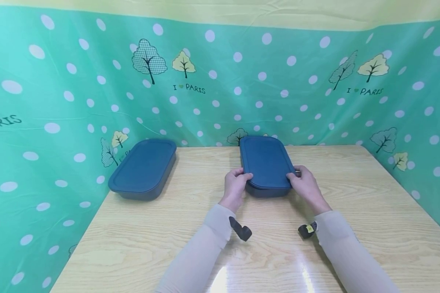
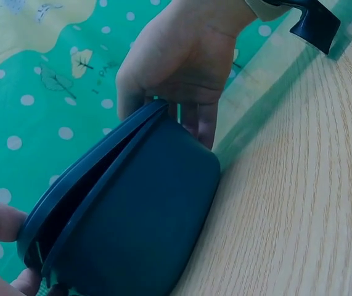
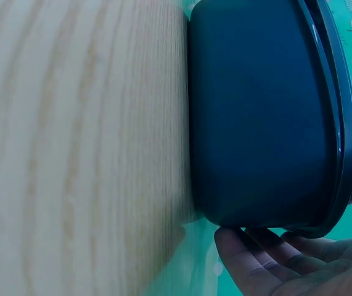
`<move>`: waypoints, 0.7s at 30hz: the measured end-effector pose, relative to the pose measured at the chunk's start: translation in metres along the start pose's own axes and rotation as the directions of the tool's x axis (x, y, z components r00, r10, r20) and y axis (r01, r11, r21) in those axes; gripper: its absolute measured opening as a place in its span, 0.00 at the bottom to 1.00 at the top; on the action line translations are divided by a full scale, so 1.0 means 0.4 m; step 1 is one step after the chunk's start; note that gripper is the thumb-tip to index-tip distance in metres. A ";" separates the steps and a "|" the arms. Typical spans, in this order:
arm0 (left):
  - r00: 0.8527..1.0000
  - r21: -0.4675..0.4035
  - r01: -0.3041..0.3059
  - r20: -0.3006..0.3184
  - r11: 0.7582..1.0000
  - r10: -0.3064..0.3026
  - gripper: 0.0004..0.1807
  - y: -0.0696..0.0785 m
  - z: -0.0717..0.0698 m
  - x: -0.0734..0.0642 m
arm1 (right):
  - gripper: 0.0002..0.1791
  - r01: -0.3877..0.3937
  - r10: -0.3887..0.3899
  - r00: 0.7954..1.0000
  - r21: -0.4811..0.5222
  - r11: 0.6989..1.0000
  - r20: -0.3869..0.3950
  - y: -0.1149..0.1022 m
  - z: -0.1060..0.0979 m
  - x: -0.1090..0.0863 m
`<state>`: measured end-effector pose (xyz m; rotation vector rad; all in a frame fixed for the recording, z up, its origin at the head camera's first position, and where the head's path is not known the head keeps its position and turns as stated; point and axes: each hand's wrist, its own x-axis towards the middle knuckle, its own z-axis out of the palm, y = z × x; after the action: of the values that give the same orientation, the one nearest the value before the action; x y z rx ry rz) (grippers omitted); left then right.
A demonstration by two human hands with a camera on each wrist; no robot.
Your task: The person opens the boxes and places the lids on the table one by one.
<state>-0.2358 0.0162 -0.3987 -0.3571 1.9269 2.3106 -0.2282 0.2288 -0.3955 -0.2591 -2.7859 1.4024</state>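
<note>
A pale wood-grain table [image 1: 150, 244] carries 1 dark blue left-hand box [image 1: 144, 167] at its far left corner and, well apart, 1 dark blue right-hand box [image 1: 267, 160] near its far edge.
</note>
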 end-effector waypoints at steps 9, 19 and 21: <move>1.000 0.009 0.009 -0.016 1.000 -0.008 0.21 0.000 0.000 0.001 | 0.32 0.036 -0.037 0.999 -0.009 0.999 -0.020 0.000 -0.004 -0.002; 1.000 0.017 0.013 -0.021 1.000 -0.012 0.22 0.002 0.002 0.000 | 0.26 0.288 -0.321 0.939 -0.224 0.931 -0.123 -0.040 0.003 -0.042; 1.000 0.015 0.017 -0.021 1.000 -0.016 0.22 0.002 0.001 0.000 | 0.25 0.318 -0.353 0.929 -0.248 0.915 -0.113 -0.056 0.007 -0.053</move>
<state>-0.2363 0.0165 -0.3978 -0.3951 1.9423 2.2899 -0.2106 0.2101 -0.3779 0.1057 -2.6910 0.9476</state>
